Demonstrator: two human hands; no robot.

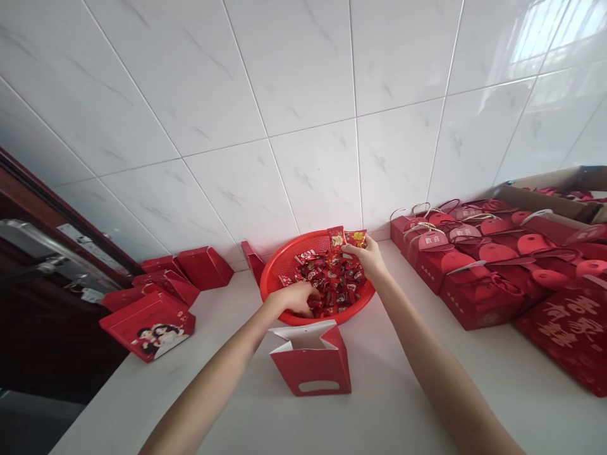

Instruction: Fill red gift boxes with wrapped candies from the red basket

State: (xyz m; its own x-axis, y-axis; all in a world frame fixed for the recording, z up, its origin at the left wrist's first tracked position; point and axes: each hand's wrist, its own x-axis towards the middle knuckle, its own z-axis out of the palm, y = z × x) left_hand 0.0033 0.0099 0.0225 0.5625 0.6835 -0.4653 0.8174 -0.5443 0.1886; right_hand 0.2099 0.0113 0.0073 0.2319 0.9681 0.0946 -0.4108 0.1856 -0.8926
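- Against a marbled tile wall [313,88], we look down on a pale countertop [227,417] lined with red packaging.
- To the right, we see rows of red boxes [427,272] with cord handles; to the left stand red cartons [152,322], the nearest printed with a couple.
- Between them we find a red basket [279,259], heaped with small red-wrapped pieces [334,278].
- Just in front of it, we see an open red paper bag [308,363] standing upright.
- The left hand [298,298] reaches over the near rim, its curled fingers dipping among the pieces; we cannot tell whether they grip one.
- Above the basket's far right side, the right hand [367,256] pinches a red packet [356,238] with yellow print between thumb and fingers.
- Just beside that, at the fingertips, we spot a second packet [336,239]; whether it is gripped, we cannot tell.
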